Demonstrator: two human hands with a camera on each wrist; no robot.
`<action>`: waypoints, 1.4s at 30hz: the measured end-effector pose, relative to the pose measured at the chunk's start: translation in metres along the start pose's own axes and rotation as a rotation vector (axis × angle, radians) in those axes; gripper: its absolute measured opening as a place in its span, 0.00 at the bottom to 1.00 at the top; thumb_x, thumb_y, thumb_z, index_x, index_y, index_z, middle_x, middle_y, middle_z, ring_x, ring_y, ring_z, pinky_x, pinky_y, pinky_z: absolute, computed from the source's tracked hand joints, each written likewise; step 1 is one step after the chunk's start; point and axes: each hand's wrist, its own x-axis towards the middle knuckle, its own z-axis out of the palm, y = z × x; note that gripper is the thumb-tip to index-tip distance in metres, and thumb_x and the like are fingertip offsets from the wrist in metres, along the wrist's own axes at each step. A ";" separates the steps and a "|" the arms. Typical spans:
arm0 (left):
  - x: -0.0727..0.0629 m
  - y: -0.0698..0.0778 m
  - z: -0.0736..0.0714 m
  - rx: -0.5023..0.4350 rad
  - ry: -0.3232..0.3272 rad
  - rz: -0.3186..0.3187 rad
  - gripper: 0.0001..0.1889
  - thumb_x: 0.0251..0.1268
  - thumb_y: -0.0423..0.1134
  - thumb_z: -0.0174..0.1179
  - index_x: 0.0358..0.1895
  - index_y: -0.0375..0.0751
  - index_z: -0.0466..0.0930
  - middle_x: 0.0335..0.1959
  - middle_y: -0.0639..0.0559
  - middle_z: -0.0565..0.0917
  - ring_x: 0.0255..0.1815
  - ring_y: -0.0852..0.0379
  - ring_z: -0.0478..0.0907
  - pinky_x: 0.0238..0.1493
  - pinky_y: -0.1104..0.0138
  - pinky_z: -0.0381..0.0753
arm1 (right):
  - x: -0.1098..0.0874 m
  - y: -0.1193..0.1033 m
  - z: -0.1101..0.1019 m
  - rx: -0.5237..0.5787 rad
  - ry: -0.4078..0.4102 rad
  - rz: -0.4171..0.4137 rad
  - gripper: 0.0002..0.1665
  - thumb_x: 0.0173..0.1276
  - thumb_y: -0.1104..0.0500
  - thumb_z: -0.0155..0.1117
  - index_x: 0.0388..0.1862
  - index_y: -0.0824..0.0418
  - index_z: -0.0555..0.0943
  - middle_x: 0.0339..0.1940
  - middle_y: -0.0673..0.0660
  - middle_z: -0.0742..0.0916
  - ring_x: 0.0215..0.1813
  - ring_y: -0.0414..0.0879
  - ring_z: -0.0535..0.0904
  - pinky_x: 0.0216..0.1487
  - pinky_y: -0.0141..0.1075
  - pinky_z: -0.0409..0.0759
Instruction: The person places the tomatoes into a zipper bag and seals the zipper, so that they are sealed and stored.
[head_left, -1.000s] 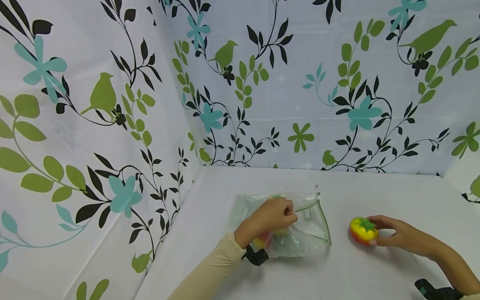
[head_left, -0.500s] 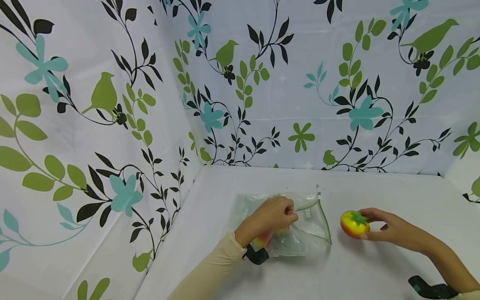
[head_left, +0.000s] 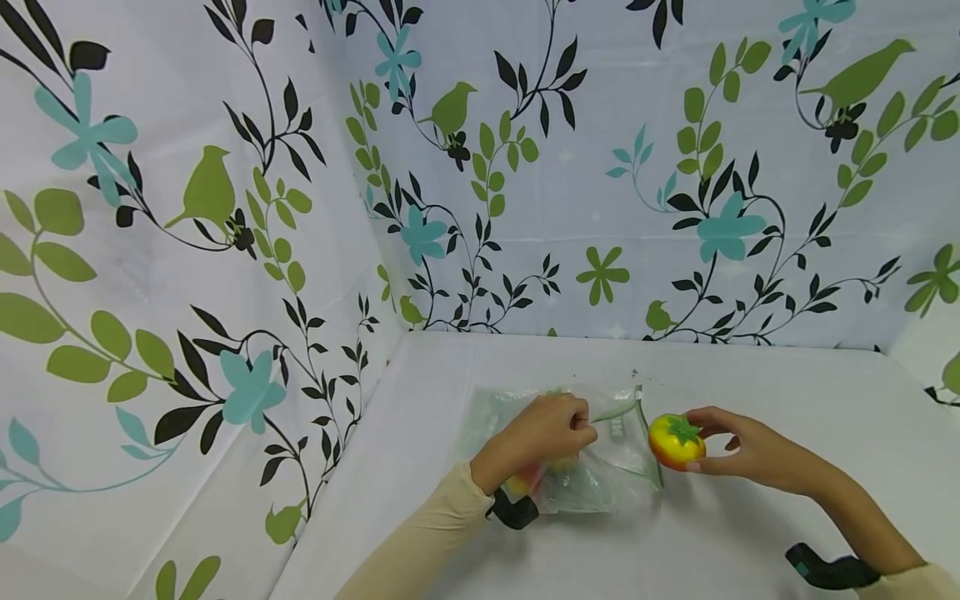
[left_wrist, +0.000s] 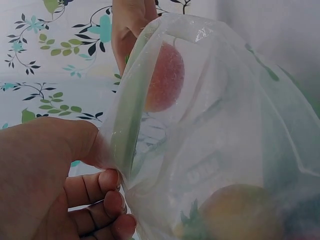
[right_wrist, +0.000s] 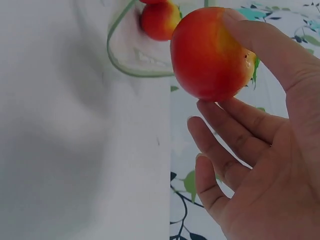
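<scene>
A red-and-yellow toy fruit [head_left: 673, 443] with a green leafy top is held by my right hand [head_left: 765, 454], thumb on one side and fingers on the other. It is above the table, at the open mouth of a clear zip bag [head_left: 592, 487] with a green-edged rim. My left hand [head_left: 542, 432] pinches the bag's upper edge, lifting it. Inside the bag lies a yellowish fruit [left_wrist: 240, 212], seen blurred through the plastic. In the right wrist view, a red fruit [right_wrist: 159, 21] shows within the bag's mouth, with part of another above it.
The bag lies on a white-covered table [head_left: 720, 542]. Behind and to the left hang white cloths [head_left: 600, 192] printed with leaves, birds and flowers. Dark bands [head_left: 832, 568] with cameras sit at the wrists.
My right hand has carried the toy fruit left, from the table on the right up to the bag's mouth. My left hand has stayed still on the bag.
</scene>
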 end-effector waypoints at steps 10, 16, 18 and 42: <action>0.000 0.000 0.001 -0.013 -0.019 -0.023 0.12 0.67 0.43 0.61 0.24 0.51 0.73 0.24 0.60 0.70 0.27 0.64 0.68 0.30 0.73 0.65 | 0.018 -0.010 0.020 0.036 -0.055 -0.002 0.43 0.61 0.45 0.79 0.70 0.65 0.76 0.66 0.66 0.83 0.58 0.53 0.80 0.53 0.52 0.83; -0.001 0.002 -0.001 -0.024 -0.016 -0.026 0.12 0.68 0.42 0.61 0.24 0.50 0.73 0.23 0.59 0.70 0.27 0.63 0.68 0.29 0.72 0.65 | 0.027 -0.014 0.030 0.053 -0.094 -0.030 0.44 0.62 0.45 0.79 0.70 0.65 0.76 0.67 0.67 0.82 0.58 0.52 0.82 0.50 0.38 0.85; -0.001 0.002 -0.001 -0.027 -0.016 -0.030 0.12 0.67 0.42 0.61 0.24 0.50 0.73 0.23 0.59 0.70 0.26 0.63 0.68 0.28 0.72 0.64 | 0.031 -0.015 0.034 0.065 -0.107 -0.047 0.43 0.63 0.46 0.78 0.70 0.65 0.75 0.67 0.68 0.82 0.57 0.53 0.83 0.49 0.34 0.85; -0.003 0.001 -0.002 0.007 0.005 0.026 0.10 0.63 0.40 0.60 0.24 0.51 0.72 0.24 0.61 0.71 0.26 0.66 0.68 0.29 0.74 0.66 | 0.060 -0.019 0.078 0.062 -0.103 -0.122 0.34 0.69 0.56 0.77 0.66 0.71 0.76 0.55 0.64 0.87 0.49 0.51 0.87 0.50 0.43 0.88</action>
